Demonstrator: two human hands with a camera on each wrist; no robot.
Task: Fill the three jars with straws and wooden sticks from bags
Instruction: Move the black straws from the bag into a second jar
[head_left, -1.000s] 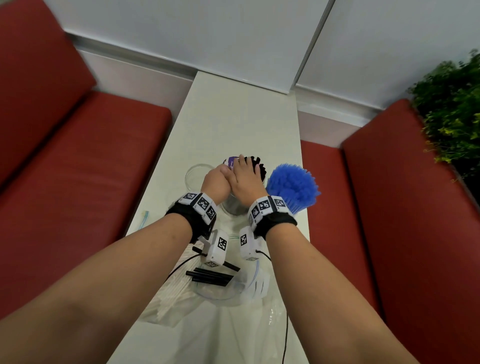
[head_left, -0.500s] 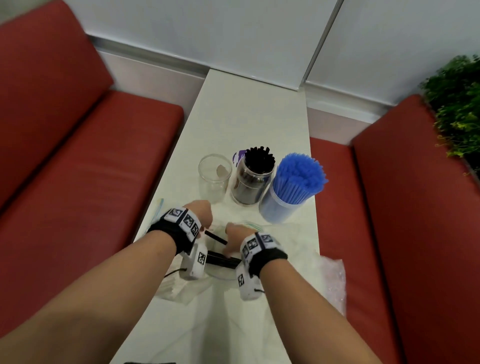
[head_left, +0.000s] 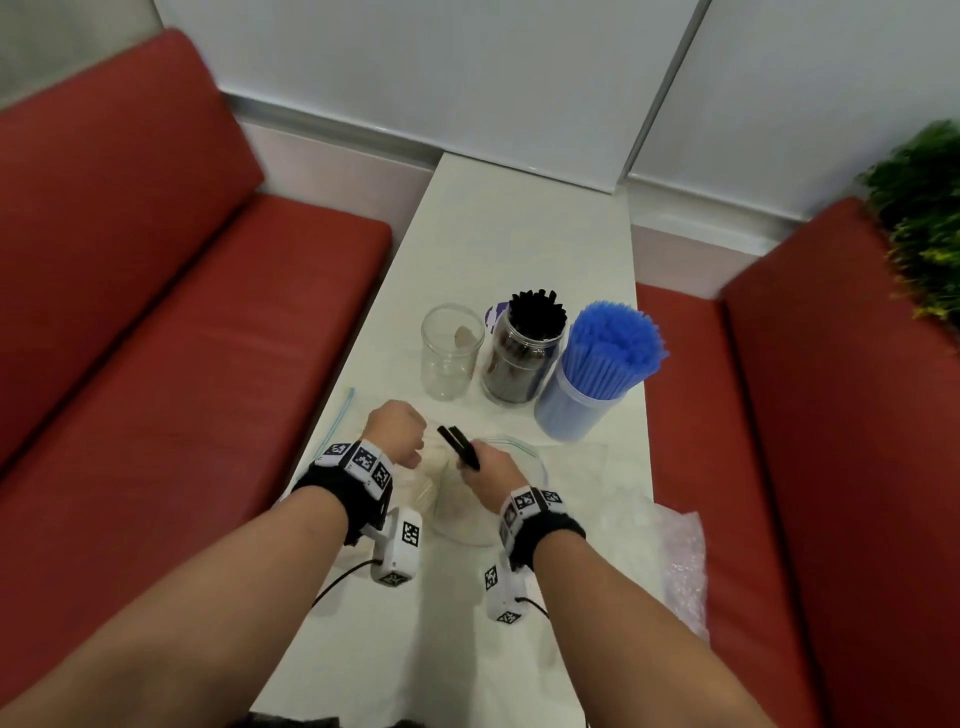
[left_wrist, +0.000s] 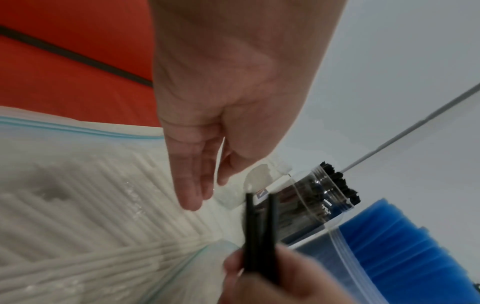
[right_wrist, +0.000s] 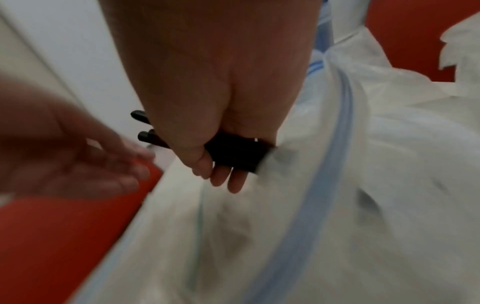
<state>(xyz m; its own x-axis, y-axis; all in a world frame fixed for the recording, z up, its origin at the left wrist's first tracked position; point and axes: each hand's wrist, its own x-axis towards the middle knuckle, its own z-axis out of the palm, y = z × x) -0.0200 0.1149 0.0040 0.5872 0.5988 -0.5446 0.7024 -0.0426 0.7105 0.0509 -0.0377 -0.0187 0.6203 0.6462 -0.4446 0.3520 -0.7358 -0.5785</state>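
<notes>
The right hand (head_left: 488, 467) is curled round a small bundle of black straws (head_left: 458, 447), gripped near one end so the free ends stick up and away toward the jars; judging by the tilt, that leaves the bundle ready to be dropped end-first into a jar mouth. The left hand (head_left: 396, 432) hangs just beside it with fingers relaxed and nearly straight, holding nothing, over a clear zip bag of pale sticks (left_wrist: 98, 205) that lies at the near left of the tabletop (head_left: 519, 223). It looks placed to steady or open that bag.

Beyond the hands, three jars stand in a row across the middle of the tabletop. The empty glass jar (head_left: 451, 353) is nearest the left edge, the jar of black straws (head_left: 522, 358) is in the middle and already packed, and the jar of blue straws (head_left: 592, 384) sits close to the right edge, its straws fanning out past the rim.

The middle jar has little spare room, so the last straws will probably need some wriggling in. The blue jar is close enough to the right edge that a sideways knock could tip it off. The far half of the tabletop is free for shifting the jars. Loose empty bags (head_left: 680, 551) spill over the near right edge.
</notes>
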